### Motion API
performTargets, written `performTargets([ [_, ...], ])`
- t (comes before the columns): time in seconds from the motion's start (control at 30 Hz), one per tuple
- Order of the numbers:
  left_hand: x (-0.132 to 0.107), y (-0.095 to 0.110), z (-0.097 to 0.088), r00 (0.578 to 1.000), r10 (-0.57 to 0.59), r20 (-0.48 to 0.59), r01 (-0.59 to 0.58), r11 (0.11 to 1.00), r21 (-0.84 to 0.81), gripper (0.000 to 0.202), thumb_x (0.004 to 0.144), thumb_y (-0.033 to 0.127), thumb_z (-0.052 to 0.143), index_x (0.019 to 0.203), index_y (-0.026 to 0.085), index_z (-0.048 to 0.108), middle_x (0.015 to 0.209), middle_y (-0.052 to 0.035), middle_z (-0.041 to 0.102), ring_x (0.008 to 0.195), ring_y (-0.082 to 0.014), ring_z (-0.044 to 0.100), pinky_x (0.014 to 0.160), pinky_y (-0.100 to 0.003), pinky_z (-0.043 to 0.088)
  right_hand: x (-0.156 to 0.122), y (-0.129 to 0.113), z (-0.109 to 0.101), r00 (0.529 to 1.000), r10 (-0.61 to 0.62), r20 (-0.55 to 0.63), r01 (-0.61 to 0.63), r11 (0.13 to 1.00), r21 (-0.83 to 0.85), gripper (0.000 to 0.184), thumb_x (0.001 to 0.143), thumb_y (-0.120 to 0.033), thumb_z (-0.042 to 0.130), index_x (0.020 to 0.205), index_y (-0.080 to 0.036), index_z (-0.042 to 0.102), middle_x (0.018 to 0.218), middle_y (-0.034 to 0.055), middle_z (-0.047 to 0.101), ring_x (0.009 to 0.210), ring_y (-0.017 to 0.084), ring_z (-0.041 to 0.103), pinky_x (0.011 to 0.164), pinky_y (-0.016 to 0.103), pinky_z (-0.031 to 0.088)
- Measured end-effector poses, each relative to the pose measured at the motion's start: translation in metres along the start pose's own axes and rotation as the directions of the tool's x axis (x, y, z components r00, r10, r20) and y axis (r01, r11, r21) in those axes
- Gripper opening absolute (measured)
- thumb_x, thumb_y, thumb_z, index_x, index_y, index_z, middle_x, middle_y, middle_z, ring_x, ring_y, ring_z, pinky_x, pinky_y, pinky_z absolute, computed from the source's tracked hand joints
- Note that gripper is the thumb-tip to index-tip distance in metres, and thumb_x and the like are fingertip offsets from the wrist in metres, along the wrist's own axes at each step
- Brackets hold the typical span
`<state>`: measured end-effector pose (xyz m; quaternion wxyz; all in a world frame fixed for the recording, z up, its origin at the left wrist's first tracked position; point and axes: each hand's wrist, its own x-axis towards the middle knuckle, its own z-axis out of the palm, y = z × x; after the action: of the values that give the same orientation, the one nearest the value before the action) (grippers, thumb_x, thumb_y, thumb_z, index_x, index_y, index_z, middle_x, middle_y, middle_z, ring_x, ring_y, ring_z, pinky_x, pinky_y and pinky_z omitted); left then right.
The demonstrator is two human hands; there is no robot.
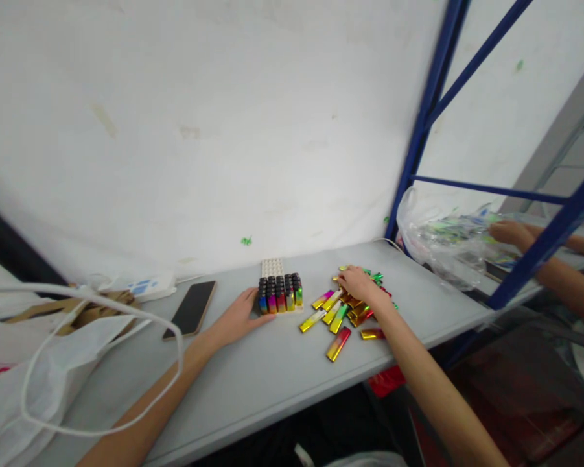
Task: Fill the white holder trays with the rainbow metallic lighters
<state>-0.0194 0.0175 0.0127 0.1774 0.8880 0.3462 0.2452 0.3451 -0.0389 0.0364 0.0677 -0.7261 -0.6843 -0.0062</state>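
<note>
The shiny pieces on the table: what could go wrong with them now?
A loose red-and-gold piece lies near the front edge of the table, so a bump might knock it off.
The left hand is close beside the upright rows of black-topped lighters, so a nudge could tip some over.
The right hand is at the loose pile, so pieces might slide and scatter.

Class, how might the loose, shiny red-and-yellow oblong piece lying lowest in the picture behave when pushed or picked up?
The shiny red-and-yellow oblong piece looks stiff: its edges run straight. Its glossy surface may be slippery to grasp. Lying flat on the grey table, it would probably slide rather than roll.
</note>
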Motion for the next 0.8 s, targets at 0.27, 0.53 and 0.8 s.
performTargets([
  [0.27,0.000,0.001,0.000,1.000,-0.010,0.014,0.010,1.000,0.006,0.075,0.084,0.065,0.071,0.139,0.015,0.059,0.141,-0.0166,0.063,0.133,-0.0379,0.057,0.118,-0.051,0.044,0.001,0.008,0.004,0.995,0.093,-0.041,-0.091,0.994,0.061,0.035,0.110,-0.033,0.039,0.121,-0.014,0.067,0.120,0.0183,0.071,0.106,0.025,0.069,0.092,0.031,0.047],
  [0.53,0.000,0.001,-0.001,1.000,-0.004,-0.001,0.004,1.000,-0.008,0.071,0.083,0.063,0.074,0.137,0.019,0.061,0.139,-0.0152,0.064,0.131,-0.0389,0.059,0.117,-0.053,0.045,-0.005,-0.012,-0.019,0.901,0.097,-0.422,0.204,0.765,0.611,0.035,0.101,-0.047,0.054,0.107,-0.019,0.073,0.103,0.0091,0.079,0.085,0.021,0.069,0.082,0.031,0.049],
  [0.8,-0.001,0.003,-0.001,1.000,0.001,-0.005,-0.001,1.000,-0.032,0.071,0.083,0.061,0.075,0.137,0.018,0.061,0.139,-0.0150,0.064,0.131,-0.0386,0.059,0.119,-0.053,0.044,-0.009,-0.054,-0.010,0.952,0.031,-0.305,0.253,0.485,0.837,0.065,0.098,-0.073,0.039,0.069,-0.019,0.058,0.057,-0.0011,0.052,0.055,0.014,0.049,0.055,0.027,0.038],
])
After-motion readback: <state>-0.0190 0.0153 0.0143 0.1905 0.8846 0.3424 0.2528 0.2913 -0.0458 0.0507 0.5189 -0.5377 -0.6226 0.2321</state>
